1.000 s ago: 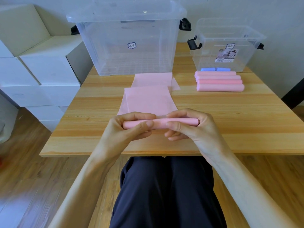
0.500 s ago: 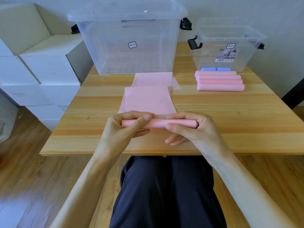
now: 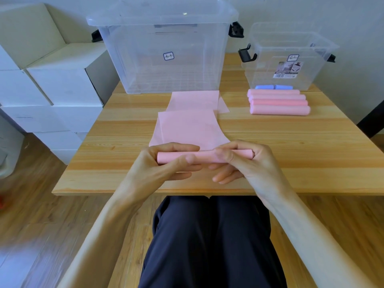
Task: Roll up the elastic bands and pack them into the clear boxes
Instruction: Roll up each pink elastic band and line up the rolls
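Both the left hand [image 3: 158, 169] and right hand [image 3: 247, 163] are gripping the pink roll [image 3: 204, 156], lying nine-to-three, its loose band [image 3: 191, 127] seemingly trailing toward twelve.

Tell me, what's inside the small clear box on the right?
Nothing shows inside the small clear box. Blue rolls lie at its base by pink rolls; inside or in front, I cannot tell.

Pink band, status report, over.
Left hand and right hand both grip the pink band, part rolled, tail flat on table. Nothing in the way.
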### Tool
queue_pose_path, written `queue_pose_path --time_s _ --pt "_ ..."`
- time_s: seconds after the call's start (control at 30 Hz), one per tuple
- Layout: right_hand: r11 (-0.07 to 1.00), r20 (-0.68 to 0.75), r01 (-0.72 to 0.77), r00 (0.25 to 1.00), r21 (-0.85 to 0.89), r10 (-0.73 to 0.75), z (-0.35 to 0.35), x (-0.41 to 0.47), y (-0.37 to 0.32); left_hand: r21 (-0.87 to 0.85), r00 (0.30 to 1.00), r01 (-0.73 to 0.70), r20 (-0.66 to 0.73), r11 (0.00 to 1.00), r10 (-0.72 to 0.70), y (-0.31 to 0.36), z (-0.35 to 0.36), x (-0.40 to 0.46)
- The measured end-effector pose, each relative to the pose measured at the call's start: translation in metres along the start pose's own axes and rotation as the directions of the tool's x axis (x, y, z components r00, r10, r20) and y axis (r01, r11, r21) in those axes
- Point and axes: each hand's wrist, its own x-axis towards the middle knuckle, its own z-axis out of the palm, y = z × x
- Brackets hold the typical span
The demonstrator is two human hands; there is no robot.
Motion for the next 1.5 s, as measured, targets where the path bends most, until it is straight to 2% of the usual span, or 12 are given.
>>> queue_pose_path --time_s 0.07,0.23,0.33,0.43,0.53,0.77,1.0,1.13,1.23,1.37,1.5 --pt "1.000 -0.006 -0.022 1.000 0.004 0.022 -0.0001 -0.0003 -0.0004 0.030 1.000 -0.029 0.005 0.999 0.029 -0.0002 0.0005 -0.0016" --pt "0.999 0.041 -0.041 0.998 0.018 0.040 -0.0012 -0.0004 0.0004 0.066 0.994 -0.047 -0.093 0.997 0.053 -0.0002 0.0060 -0.0012" --pt "1.000 -0.002 -0.015 1.000 0.016 0.015 -0.0012 -0.0003 -0.0008 0.097 1.000 0.000 -0.029 0.995 0.003 0.0009 0.0038 -0.0025" --pt "1.000 -0.025 -0.018 1.000 0.021 0.018 -0.0005 -0.0014 -0.0021 0.037 0.999 0.006 0.035 0.999 -0.007 -0.0001 0.0028 -0.0050" --pt "0.999 0.003 -0.044 0.999 0.012 0.044 0.0017 -0.0024 -0.0025 -0.055 1.000 -0.020 -0.012 0.998 0.020 -0.0025 0.0015 -0.0048" --pt "0.997 0.031 -0.068 0.997 0.029 0.067 0.0002 -0.0027 -0.0014 0.031 0.994 -0.083 -0.068 0.996 0.085 -0.0062 -0.0009 -0.0025" --pt "0.999 0.015 -0.034 0.999 0.016 0.034 0.0039 -0.0039 -0.0002 -0.045 1.000 0.000 -0.010 0.999 -0.001 -0.0046 0.0004 -0.0057" --pt "0.997 0.058 -0.074 0.996 0.018 0.073 0.0034 -0.0051 0.0000 0.001 0.999 -0.007 -0.041 1.000 0.007 -0.0039 0.0015 -0.0072" --pt "0.999 0.069 -0.043 0.997 -0.013 0.044 0.0011 -0.0051 -0.0001 0.039 0.998 0.002 -0.060 0.999 0.000 -0.0026 0.0012 -0.0072" --pt "0.999 0.038 -0.034 0.999 -0.010 0.034 0.0032 -0.0063 -0.0004 -0.047 0.999 -0.004 -0.053 0.999 0.001 -0.0020 0.0008 -0.0069" --pt "0.999 0.058 -0.046 0.997 -0.005 0.046 0.0039 -0.0071 -0.0009 -0.046 0.996 -0.027 -0.090 0.999 0.023 -0.0023 0.0010 -0.0070"
